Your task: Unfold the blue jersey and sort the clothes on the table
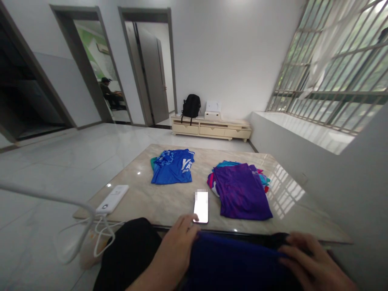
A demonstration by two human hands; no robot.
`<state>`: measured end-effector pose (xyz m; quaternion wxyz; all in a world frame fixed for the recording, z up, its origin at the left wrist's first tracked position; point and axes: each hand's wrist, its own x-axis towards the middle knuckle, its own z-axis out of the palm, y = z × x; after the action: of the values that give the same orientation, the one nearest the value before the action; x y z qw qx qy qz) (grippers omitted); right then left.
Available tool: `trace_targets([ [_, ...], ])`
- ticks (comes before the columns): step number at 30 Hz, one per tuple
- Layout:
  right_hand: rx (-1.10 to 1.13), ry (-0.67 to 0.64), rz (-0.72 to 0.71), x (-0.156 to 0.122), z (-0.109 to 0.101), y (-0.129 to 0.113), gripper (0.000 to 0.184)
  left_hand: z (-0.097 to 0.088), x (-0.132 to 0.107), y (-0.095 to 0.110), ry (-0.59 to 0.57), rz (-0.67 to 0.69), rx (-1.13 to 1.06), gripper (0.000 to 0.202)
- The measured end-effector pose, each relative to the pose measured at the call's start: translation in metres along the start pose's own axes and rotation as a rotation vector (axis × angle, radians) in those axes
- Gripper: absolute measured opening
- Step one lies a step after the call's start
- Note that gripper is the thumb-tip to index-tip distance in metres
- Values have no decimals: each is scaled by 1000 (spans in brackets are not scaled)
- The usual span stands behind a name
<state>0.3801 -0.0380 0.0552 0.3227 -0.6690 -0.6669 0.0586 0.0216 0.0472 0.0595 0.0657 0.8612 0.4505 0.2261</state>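
Already one folded blue shirt (172, 166) lies at eleven o'clock and a purple stack (242, 190) at one. Your left hand (177, 246) and right hand (315, 264) both clutch the dark blue garment (233, 262) at six, over the table (157, 202) edge, not yet folded.

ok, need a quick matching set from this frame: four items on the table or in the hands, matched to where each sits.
Things:
1. smartphone
2. blue jersey
3. purple jersey
4. power bank

Places:
A. top of the colourful stack, right side of the table
B. left table edge, white cable attached
C. near table edge, just ahead of the left hand
D. folded, far middle of the table

Pairs: 1-C, 2-D, 3-A, 4-B
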Motion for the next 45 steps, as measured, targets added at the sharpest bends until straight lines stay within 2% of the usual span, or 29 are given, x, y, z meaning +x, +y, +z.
trace_targets([
  [3,-111,5,-54,98,-28,-18,24,-43,96,-4,43,8,118,19],
  [5,-193,107,-21,174,-59,-36,30,-77,164,-7,128,-23,159,23],
  [8,-40,326,-70,271,-116,-70,54,-136,251,-2,341,-32,220,33],
  [9,2,359,-98,294,-136,-81,63,-155,272,2,494,0,249,34],
  [11,219,488,-168,324,-167,-99,67,-183,302,12,691,88,264,35],
  [12,292,528,-209,332,-178,-104,66,-192,312,16,748,127,263,34],
  [14,359,562,-248,339,-187,-104,61,-193,323,19,761,183,259,35],
  [15,333,556,-233,340,-185,-97,59,-187,327,18,736,207,263,35],
  [17,219,521,-151,336,-168,-74,56,-163,329,12,631,256,278,35],
  [19,52,451,-64,326,-139,-42,52,-126,324,2,466,293,284,36],
  [21,-103,343,-18,303,-102,-6,45,-80,308,-6,290,309,277,35],
  [23,-166,250,32,267,-61,26,35,-29,280,-12,159,335,270,30],
  [26,-216,21,62,195,-3,66,20,43,225,-19,-76,412,261,21],
  [29,-258,-168,74,137,37,92,13,92,179,-34,-320,514,225,7],
  [31,-300,-186,103,121,51,101,21,105,166,-54,-392,502,218,5],
  [33,-338,-143,135,128,58,102,31,106,166,-82,-397,408,247,11],
  [36,-359,-89,125,164,69,95,39,97,174,-134,-358,184,336,20],
  [38,-362,-80,85,191,84,89,41,90,172,-168,-321,24,396,24],
  [41,-389,-74,75,212,123,84,52,84,155,-215,-263,-187,458,28],
  [43,-416,-79,121,211,156,85,63,85,138,-242,-223,-298,477,33],
  [45,-439,-87,169,200,187,91,66,90,124,-263,-195,-382,482,41],
])
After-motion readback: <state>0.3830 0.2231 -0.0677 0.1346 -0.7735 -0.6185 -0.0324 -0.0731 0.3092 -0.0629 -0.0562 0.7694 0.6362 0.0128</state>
